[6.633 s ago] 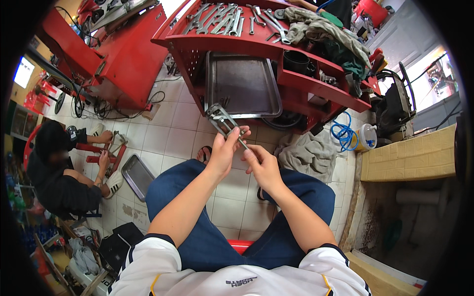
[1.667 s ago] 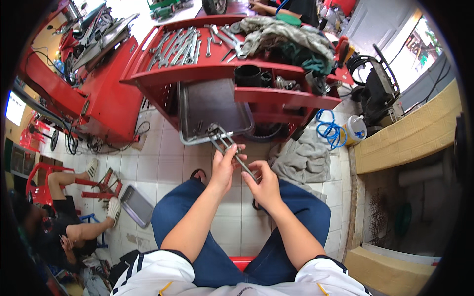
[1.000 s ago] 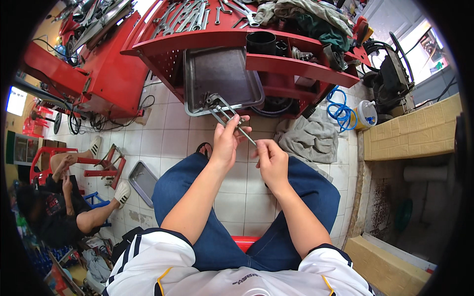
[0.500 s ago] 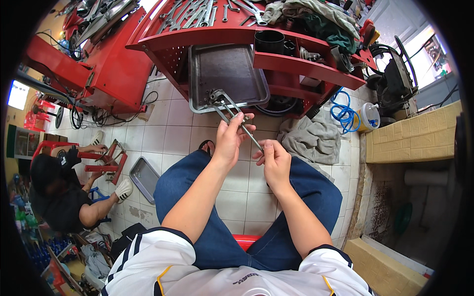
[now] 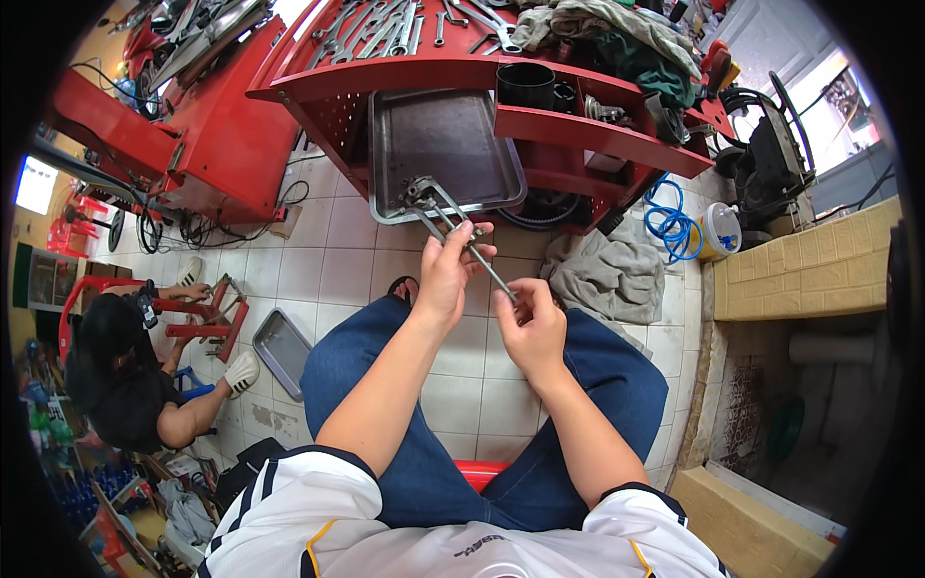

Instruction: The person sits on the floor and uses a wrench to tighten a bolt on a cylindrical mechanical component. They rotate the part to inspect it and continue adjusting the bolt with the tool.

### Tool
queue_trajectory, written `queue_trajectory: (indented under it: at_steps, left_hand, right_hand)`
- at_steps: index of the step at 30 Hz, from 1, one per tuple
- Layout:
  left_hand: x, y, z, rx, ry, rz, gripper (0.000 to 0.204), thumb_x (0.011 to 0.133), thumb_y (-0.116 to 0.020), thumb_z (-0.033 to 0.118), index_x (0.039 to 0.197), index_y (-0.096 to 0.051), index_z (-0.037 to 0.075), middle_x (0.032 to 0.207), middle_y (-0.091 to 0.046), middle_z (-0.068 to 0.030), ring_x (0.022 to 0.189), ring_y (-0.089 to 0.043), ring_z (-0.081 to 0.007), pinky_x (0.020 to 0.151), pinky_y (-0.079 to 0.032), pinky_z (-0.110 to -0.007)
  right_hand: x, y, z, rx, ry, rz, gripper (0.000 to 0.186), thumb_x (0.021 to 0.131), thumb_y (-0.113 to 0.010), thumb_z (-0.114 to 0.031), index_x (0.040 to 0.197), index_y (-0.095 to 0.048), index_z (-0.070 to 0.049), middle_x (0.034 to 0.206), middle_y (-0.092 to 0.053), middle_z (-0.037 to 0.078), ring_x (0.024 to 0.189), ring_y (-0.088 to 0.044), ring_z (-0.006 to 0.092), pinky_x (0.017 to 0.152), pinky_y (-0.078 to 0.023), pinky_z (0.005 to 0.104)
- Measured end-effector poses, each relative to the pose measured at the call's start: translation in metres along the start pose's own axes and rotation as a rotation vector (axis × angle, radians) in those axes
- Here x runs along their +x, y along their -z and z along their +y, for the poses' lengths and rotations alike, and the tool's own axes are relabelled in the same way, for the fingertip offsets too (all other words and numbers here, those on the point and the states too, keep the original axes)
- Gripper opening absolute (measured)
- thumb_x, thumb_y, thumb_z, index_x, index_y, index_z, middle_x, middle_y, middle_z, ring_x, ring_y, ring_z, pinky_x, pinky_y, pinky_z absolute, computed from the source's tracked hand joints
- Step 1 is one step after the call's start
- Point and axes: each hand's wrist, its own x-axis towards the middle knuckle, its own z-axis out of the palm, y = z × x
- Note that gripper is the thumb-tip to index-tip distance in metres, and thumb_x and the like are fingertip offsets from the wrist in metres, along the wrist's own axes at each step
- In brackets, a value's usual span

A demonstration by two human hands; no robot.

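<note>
Between my knees I hold a long steel puller-like tool [image 5: 446,205], with slim parallel arms and a long thin rod [image 5: 492,272]. My left hand [image 5: 449,275] is closed round its middle. At the near end, the thumb and curled fingers of my right hand [image 5: 530,326] pinch the rod's tip. A dark, greasy metal part [image 5: 418,191] sits at the tool's far end, over the edge of a large metal tray [image 5: 448,135]. Its exact kind is too small to tell.
A red tool cart [image 5: 405,69] with several wrenches [image 5: 381,29] stands ahead. Grey cloth [image 5: 607,270], a blue hose [image 5: 672,223] and a white bucket [image 5: 721,229] lie right. At left, a seated person [image 5: 125,366] handles a red metal frame [image 5: 207,318] beside a grey tray [image 5: 282,352].
My right hand has turned at the rod's near end, its fingers now curled in with the thumb upright. My left hand and the tool have hardly moved. The seated person has shifted slightly.
</note>
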Motion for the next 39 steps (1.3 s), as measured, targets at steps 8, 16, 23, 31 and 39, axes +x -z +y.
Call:
queue_trajectory:
  at_steps: [8,16,23,31,39]
  left_hand:
    - [0.0,0.001,0.0,-0.009,-0.005,-0.009,0.028,0.1,-0.06,0.033,0.116,-0.058,0.01,0.116,-0.069,-0.0084,0.089,-0.067,-0.0134,0.077,-0.053,-0.029]
    - [-0.001,-0.002,0.003,-0.002,0.003,0.005,0.028,0.1,-0.059,0.033,0.114,-0.059,0.009,0.117,-0.07,-0.0101,0.09,-0.065,-0.0146,0.079,-0.052,-0.033]
    - [-0.001,-0.002,0.004,-0.024,-0.01,0.015,0.029,0.1,-0.059,0.034,0.115,-0.059,0.008,0.117,-0.07,-0.0103,0.09,-0.066,-0.0151,0.079,-0.052,-0.033]
    - [0.0,0.0,0.004,-0.026,-0.013,0.006,0.028,0.101,-0.06,0.033,0.116,-0.058,0.009,0.115,-0.069,-0.0098,0.089,-0.068,-0.0152,0.077,-0.053,-0.031]
    - [0.0,0.001,0.003,-0.025,-0.006,0.001,0.028,0.1,-0.06,0.033,0.116,-0.058,0.01,0.115,-0.07,-0.0091,0.089,-0.068,-0.0147,0.077,-0.053,-0.031]
  right_hand:
    - [0.0,0.004,-0.002,-0.029,0.011,-0.014,0.03,0.106,-0.056,-0.024,0.087,-0.064,-0.002,0.053,-0.055,0.004,0.046,-0.055,0.0119,0.046,-0.04,0.0275]
    - [-0.004,0.006,0.014,-0.03,-0.049,-0.115,0.03,0.104,-0.058,-0.026,0.086,-0.065,-0.003,0.059,-0.06,0.004,0.049,-0.058,0.0147,0.047,-0.043,0.0299]
    - [-0.002,0.008,0.007,-0.054,-0.041,-0.137,0.027,0.102,-0.06,-0.028,0.088,-0.066,-0.005,0.058,-0.061,0.007,0.049,-0.061,0.0211,0.049,-0.046,0.0333]
    - [0.001,0.008,-0.005,-0.067,-0.008,-0.099,0.028,0.104,-0.057,-0.022,0.085,-0.065,-0.003,0.055,-0.059,0.005,0.05,-0.06,0.0153,0.05,-0.044,0.0292]
    - [0.0,0.007,-0.008,0.001,-0.02,-0.064,0.025,0.102,-0.059,-0.023,0.084,-0.062,-0.006,0.057,-0.059,0.007,0.048,-0.059,0.0243,0.048,-0.044,0.0345]
